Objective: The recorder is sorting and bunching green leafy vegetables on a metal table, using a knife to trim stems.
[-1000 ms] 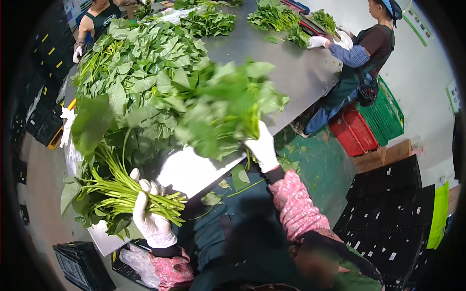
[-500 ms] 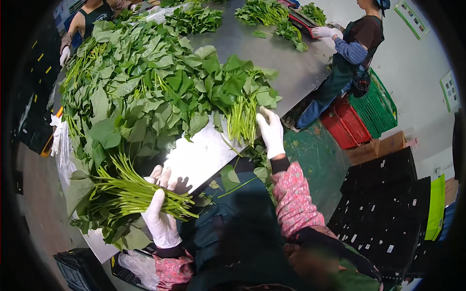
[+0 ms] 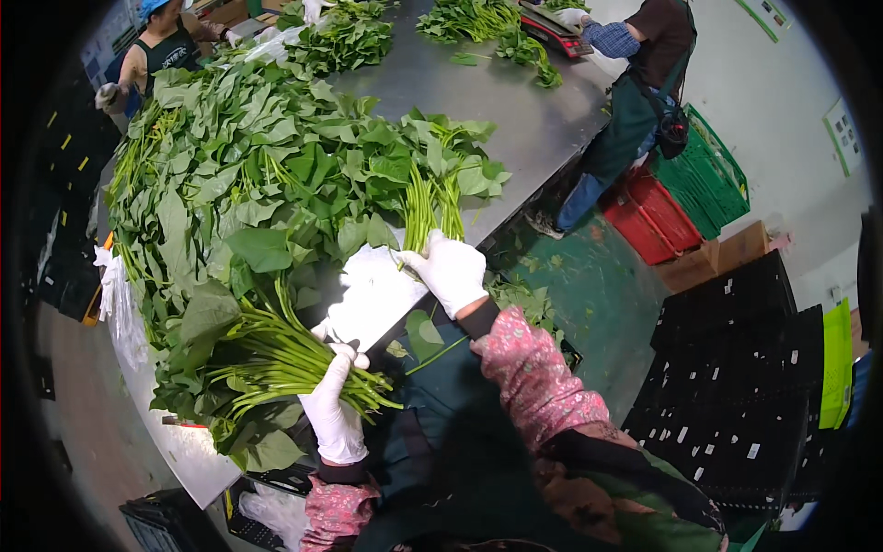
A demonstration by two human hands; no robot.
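Note:
A thick bunch of leafy greens (image 3: 276, 354) with long pale-green stems lies across my left hand (image 3: 338, 405), whose gloved fingers wrap round it near the cut ends. My right hand (image 3: 451, 273), in a white glove too, closes on the stem ends of a second bunch of greens (image 3: 425, 207) at the table's near edge. Its thumb points left across the stems and its other fingers are mostly hidden. Behind both hands spreads a large heap of the same broad-leaved greens (image 3: 248, 166).
Metal table (image 3: 543, 120) holds more greens and a red scale (image 3: 556, 29) at the back. One co-worker (image 3: 644, 92) stands at right, another (image 3: 166, 55) at far left. Green crate (image 3: 704, 179), red crate (image 3: 651, 216) and stacked black crates (image 3: 727, 368) stand on the right.
My right hand has moved left and closed on the stem ends of the second bunch. My left hand has shifted slightly right with its bunch. The right co-worker's arm has moved toward the scale.

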